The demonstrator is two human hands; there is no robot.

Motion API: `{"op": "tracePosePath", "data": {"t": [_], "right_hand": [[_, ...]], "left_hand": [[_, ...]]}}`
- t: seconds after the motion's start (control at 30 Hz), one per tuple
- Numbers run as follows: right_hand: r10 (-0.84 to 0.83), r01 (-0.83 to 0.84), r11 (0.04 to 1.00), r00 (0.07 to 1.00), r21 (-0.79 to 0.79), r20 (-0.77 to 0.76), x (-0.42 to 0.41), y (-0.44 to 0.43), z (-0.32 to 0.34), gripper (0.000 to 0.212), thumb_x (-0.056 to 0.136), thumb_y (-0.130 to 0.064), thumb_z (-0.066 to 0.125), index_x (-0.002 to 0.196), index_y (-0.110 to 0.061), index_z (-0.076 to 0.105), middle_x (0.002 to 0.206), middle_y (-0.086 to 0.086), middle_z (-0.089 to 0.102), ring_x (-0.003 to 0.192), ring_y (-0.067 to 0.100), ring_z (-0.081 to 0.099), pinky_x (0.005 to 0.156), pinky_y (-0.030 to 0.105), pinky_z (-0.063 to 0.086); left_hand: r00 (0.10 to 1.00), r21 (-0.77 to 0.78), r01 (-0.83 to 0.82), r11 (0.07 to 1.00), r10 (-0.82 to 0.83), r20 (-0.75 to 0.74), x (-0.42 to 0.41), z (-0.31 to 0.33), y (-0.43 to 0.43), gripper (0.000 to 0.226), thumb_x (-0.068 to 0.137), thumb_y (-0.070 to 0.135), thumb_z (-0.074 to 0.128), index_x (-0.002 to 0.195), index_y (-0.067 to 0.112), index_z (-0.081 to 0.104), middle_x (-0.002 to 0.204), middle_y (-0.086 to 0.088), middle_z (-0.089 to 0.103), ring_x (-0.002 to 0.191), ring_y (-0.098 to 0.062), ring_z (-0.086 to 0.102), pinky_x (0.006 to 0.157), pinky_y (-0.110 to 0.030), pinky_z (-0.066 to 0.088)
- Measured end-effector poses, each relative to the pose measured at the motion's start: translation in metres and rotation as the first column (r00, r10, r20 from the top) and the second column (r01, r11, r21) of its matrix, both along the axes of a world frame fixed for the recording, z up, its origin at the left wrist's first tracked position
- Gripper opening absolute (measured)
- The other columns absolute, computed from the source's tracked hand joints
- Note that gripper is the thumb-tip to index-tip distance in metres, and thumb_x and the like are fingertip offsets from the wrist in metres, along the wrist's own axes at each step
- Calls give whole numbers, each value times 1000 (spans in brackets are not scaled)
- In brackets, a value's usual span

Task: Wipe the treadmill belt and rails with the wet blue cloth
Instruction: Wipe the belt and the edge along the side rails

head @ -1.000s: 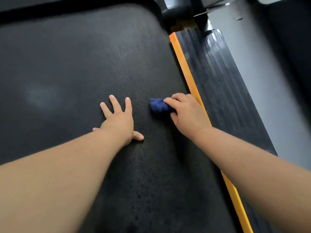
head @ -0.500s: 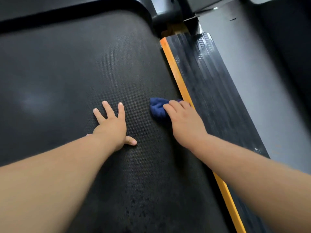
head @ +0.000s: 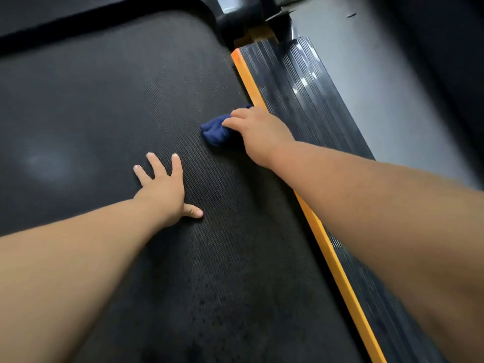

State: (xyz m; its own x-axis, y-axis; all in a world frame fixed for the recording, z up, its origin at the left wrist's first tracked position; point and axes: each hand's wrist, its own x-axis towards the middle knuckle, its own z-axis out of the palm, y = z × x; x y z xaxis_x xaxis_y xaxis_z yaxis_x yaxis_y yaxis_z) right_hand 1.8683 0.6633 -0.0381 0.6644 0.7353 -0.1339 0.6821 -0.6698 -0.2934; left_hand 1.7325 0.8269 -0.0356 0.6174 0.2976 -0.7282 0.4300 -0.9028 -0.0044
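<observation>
While the left hand lies flat on the belt, palm down, fingers spread and straight, thumb stuck out to the side, the right hand reaches further forward, its forearm stretched across the orange strip. Its fingers curl over the cloth and grip it, pressing it onto the belt close to the belt's right edge, just beside the orange strip. The cloth is dark blue, soft and bunched into a wrinkled wad that pokes out to the left of the fingertips. The belt is black with a fine dotted weave, and darker specks mottle it between the two forearms. The strip is smooth, straight and narrow. Beyond it the rail is black, cut with fine lengthwise ribs and glossy where light catches it. Smooth grey floor lies to the right of the rail.
</observation>
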Motion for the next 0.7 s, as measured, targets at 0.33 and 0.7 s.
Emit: {"op": "tracePosePath", "data": {"t": [0.33,0.7], "right_hand": [[38,-43,998,989,-36,-140,-91,-56,7,36,91,-15,47,125,-24,56,125,-1,53,113,21,44,91,40,44],[-172,169,984,984,56,39,5,7,5,40,93,-7,46,131,-20,46,133,3,45,120,29,38,91,44,44]], "left_hand": [[1000,8,-1,1000,1,-4,0,-2,1,134,66,61,73,145,19,-27,148,-24,-32,136,-54,-17,108,-63,17],[1000,-33,-20,999,20,10,1,-2,2,135,66,60,73,144,20,-29,148,-23,-34,136,-53,-19,108,-62,17]]}}
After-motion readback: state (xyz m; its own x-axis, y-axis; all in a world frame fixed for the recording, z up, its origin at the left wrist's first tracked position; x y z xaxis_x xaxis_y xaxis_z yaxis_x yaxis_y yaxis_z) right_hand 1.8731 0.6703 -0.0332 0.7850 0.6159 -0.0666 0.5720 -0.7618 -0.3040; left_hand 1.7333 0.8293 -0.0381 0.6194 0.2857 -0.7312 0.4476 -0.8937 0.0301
